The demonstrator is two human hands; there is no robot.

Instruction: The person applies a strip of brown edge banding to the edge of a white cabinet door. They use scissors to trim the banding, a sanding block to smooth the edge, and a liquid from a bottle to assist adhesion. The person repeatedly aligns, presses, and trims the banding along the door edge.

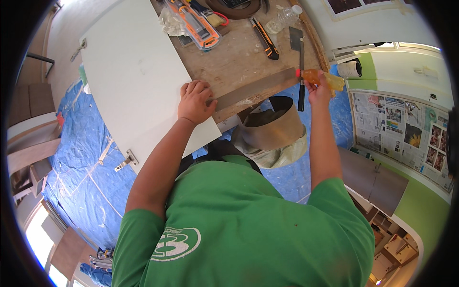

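Observation:
A long brown strip of edge banding [258, 87] lies across the front of the worn wooden worktop. My left hand [197, 103] rests on the edge of a white cabinet door [138, 81], fingers curled, its thumb pressed on the strip's left end. Near the strip's right end, my right hand [319, 90] is closed around a clear squeeze bottle [337, 82] of amber liquid, probably glue. The bottle lies nearly level, its red tip [299, 72] pointing left over the strip's end. A long black-handled tool [301, 93] passes just left of my right hand.
An orange-black utility knife [264, 39], a packaged tool [193, 24], a clear plastic bottle [283, 20] and a scraper blade [295, 38] lie on the worktop [234, 60]. A large roll of brown banding [270, 126] sits below its edge. Hinges [126, 160] stick out from the door. Blue sheeting [91, 177] covers the floor.

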